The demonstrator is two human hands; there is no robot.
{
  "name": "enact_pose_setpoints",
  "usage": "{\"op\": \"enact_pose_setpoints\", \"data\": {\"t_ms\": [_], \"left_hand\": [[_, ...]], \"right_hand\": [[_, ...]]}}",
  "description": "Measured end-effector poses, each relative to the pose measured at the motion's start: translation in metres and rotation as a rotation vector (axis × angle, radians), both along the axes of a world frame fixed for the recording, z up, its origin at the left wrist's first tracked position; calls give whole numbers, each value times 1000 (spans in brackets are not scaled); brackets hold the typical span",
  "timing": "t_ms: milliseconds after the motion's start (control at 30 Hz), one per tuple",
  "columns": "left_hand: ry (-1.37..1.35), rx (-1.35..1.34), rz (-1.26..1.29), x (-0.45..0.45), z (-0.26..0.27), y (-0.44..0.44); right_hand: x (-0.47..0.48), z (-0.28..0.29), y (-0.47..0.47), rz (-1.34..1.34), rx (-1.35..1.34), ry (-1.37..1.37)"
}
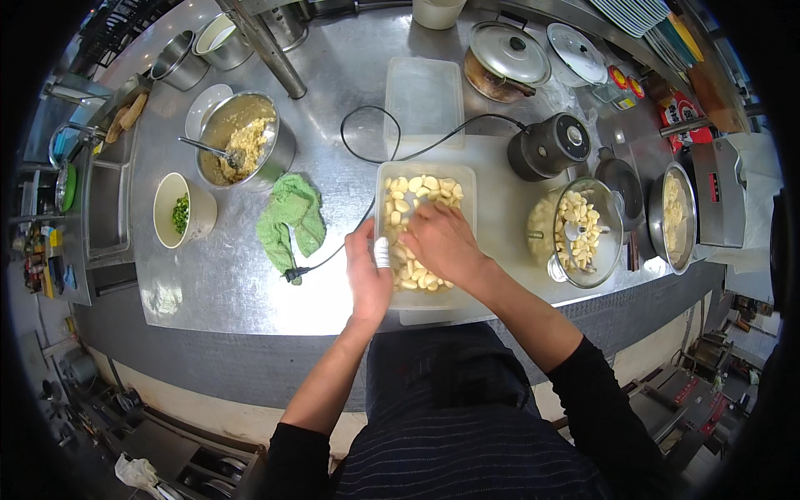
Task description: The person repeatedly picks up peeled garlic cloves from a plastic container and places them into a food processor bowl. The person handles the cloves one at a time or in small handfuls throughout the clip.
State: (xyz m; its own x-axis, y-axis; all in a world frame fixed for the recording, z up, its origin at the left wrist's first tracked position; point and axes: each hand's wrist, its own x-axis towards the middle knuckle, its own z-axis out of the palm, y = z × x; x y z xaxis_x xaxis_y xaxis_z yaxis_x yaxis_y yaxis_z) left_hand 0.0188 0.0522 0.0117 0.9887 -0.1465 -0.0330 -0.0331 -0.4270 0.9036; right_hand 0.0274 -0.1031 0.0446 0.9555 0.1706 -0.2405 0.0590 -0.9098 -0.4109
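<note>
A translucent plastic container [472, 187] holding peeled garlic cloves [415, 184] stands on a white cutting board [500, 250]. My left hand [370, 269], with a white wrap on one finger, rests along the container's left wall. Over the cloves my right hand [440, 240] reaches into the container with bent fingers; whether it holds any clove is hidden. To the right, a clear food processor bowl [615, 250] contains more garlic cloves around its blade hub. Behind that bowl sits the dark motor unit [544, 150], its black cord running left across the steel table.
Left of me are a green cloth [290, 215] beside the plug, a steel pot [284, 147] with yellowish minced food and a spoon, and a tub [203, 209] of chopped greens. A lidded pot [494, 75] stands behind; a steel bowl [690, 225] is far right.
</note>
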Motion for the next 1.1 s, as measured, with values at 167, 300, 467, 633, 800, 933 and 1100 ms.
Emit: {"op": "enact_pose_setpoints", "data": {"t_ms": [167, 300, 467, 633, 800, 933, 1100], "left_hand": [[1, 8, 3, 1, 4, -2], [-71, 48, 27, -2, -7, -1], [-63, 40, 18, 0, -6, -1], [-65, 52, 17, 0, -4, -1], [22, 0, 3, 2, -2, 0], [-77, 38, 8, 0, -10, 0], [-62, 52, -13, 0, -7, 0]], "right_hand": [[19, -38, 2, -93, -74, -641], [-22, -32, 4, 5, 26, -360], [-10, -7, -2, 58, 72, -191], [15, -32, 7, -29, 141, -425], [0, -16, -5, 96, 71, -164], [27, -20, -5, -178, 228, -318], [52, -45, 5, -158, 26, -227]]}}
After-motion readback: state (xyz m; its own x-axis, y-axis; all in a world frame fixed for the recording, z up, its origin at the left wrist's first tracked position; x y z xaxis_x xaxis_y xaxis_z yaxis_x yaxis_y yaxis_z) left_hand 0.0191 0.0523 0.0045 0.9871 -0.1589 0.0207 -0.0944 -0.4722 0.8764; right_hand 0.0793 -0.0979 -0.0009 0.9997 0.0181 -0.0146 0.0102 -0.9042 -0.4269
